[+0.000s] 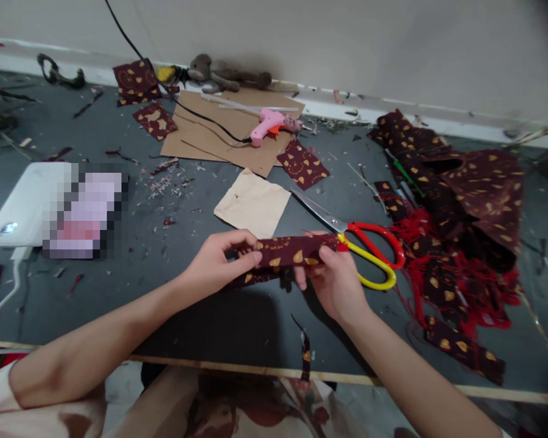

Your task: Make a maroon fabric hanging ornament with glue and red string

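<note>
A folded strip of dark maroon fabric [287, 252] with gold motifs stretches between the two hands, above the near part of the bench [201, 328]. The left hand [231, 255] pinches its left end between thumb and curled fingers; the right hand [335, 274] grips the other end, thumb pressed on top — the fingers partly hidden beneath.

Scissors [340, 228] with one red and one yellow handle lie just beyond and to the right of the right hand, their blades pointing away to the left. Past the hands rests a cream cloth square [253, 204], and farther off a pink glue gun [269, 126] on brown cardboard [201, 125]. Right of the right hand sits a tangle of red threads [420, 234] — mixed with maroon scraps [441, 280].
</note>
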`<state>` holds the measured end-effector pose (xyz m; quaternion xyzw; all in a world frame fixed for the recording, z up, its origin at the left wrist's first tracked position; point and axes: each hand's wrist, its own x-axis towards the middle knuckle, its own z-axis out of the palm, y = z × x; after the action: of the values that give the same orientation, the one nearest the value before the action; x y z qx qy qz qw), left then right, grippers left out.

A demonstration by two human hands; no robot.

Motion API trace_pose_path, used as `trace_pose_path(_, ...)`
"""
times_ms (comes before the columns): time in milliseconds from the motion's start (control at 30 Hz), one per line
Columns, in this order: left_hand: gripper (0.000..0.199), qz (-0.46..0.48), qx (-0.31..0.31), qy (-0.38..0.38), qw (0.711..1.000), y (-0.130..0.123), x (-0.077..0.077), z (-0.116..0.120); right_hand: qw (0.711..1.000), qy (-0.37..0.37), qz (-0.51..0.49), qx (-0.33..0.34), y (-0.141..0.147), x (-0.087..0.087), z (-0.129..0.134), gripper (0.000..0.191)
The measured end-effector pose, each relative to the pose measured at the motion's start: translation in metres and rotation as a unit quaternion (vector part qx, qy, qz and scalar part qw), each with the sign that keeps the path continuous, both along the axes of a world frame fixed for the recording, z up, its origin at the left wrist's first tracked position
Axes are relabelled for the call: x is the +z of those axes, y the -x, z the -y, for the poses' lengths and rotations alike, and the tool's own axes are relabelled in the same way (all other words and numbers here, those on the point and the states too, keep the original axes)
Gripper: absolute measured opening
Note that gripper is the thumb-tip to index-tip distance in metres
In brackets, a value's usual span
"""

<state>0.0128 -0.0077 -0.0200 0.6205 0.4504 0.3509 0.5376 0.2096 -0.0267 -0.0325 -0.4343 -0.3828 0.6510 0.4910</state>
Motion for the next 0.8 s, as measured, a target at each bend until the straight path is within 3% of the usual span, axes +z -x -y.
trace_pose_path(67, 0.015, 0.012, 0.056, -0.021, 0.998, 0.003, -0.002, -0.002, 0.998, -0.010, 0.059, 0.000, -0.007, 0.002, -0.002, 0.019)
trace_pose_path(167, 0.019, 0.026, 0.118, -0.044, 0.992, 0.005, -0.007, -0.002, 0.969, -0.041, 0.167, 0.178, -0.011, 0.006, -0.001, 0.008)
trace_pose_path(233, 0.024, 0.063, 0.099, -0.046, 0.992, 0.006, -0.010, 0.001, 0.922, -0.105, 0.248, 0.277, -0.009, 0.007, 0.003, 0.005)
trace_pose_path(267, 0.029, 0.097, 0.064, -0.046, 0.992, 0.006, -0.010, 0.003, 0.903, -0.155, 0.283, 0.284, -0.007, 0.006, 0.005, 0.009)
trace_pose_path(367, 0.057, 0.170, -0.069, -0.077, 0.980, 0.007, -0.009, 0.007, 0.868, -0.309, 0.344, 0.182, -0.004, -0.001, 0.011, 0.020)
trace_pose_path(400, 0.060, 0.158, -0.104, -0.112, 0.976, 0.007, -0.008, 0.008, 0.857, -0.346, 0.354, 0.144, -0.004, -0.003, 0.012, 0.022)
trace_pose_path(467, 0.045, 0.095, -0.142, -0.206, 0.964, 0.006, -0.005, 0.008, 0.836, -0.387, 0.374, 0.109, -0.005, -0.006, 0.012, 0.021)
trace_pose_path(600, 0.025, 0.030, -0.156, -0.336, 0.928, 0.003, -0.003, 0.006, 0.825, -0.394, 0.394, 0.093, -0.008, -0.006, 0.011, 0.019)
trace_pose_path(800, 0.026, 0.026, -0.183, -0.365, 0.912, 0.003, -0.003, 0.005, 0.823, -0.396, 0.399, 0.078, -0.008, -0.010, 0.009, 0.021)
